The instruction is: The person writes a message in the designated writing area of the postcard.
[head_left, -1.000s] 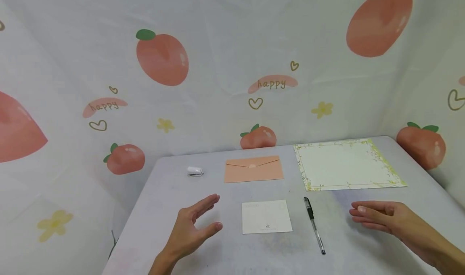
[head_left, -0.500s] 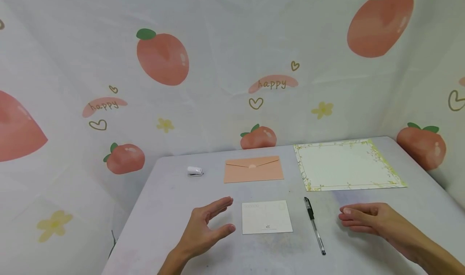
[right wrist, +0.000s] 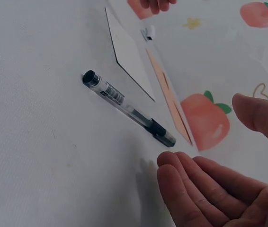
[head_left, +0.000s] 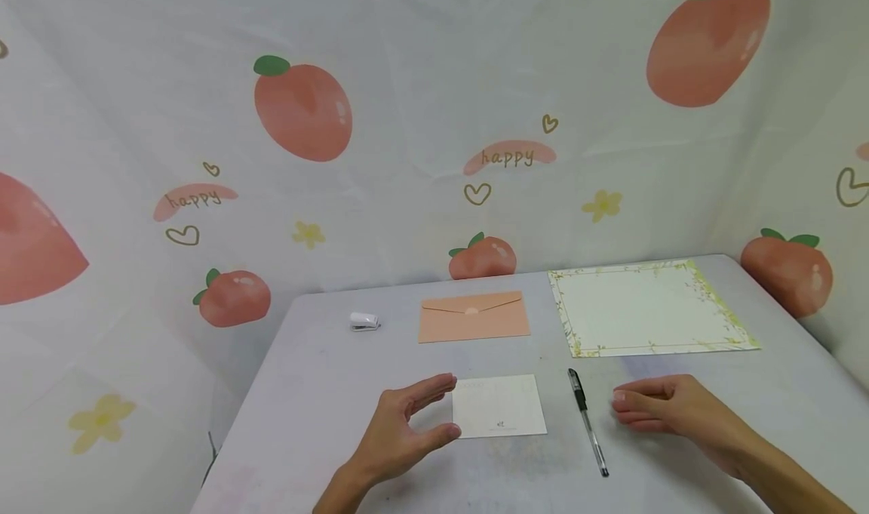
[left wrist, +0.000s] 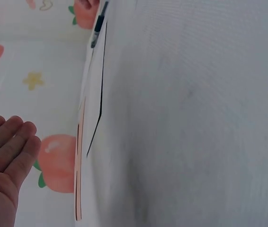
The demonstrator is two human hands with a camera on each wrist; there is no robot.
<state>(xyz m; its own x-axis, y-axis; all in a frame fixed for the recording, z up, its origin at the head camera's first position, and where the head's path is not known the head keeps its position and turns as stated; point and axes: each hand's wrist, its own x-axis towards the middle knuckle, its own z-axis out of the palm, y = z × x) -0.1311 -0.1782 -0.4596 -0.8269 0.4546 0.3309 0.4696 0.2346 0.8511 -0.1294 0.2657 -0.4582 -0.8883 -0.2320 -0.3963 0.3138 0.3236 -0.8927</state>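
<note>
Because the card (head_left: 499, 404) and pen (head_left: 588, 422) lie on the desk (head_left: 326, 393), apparently for easy reach, the left hand (head_left: 402, 431), thumb spread, and right hand (head_left: 674, 407), fingers loosely extended, flank them, empty.

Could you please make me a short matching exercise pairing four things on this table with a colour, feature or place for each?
1. Pen
2. Envelope
3. Stapler
4. Large sheet

A. Floral border
B. Between the small card and the right hand
C. Farthest left of the four
D. Peach-coloured

Pairs: 1-B, 2-D, 3-C, 4-A
</note>
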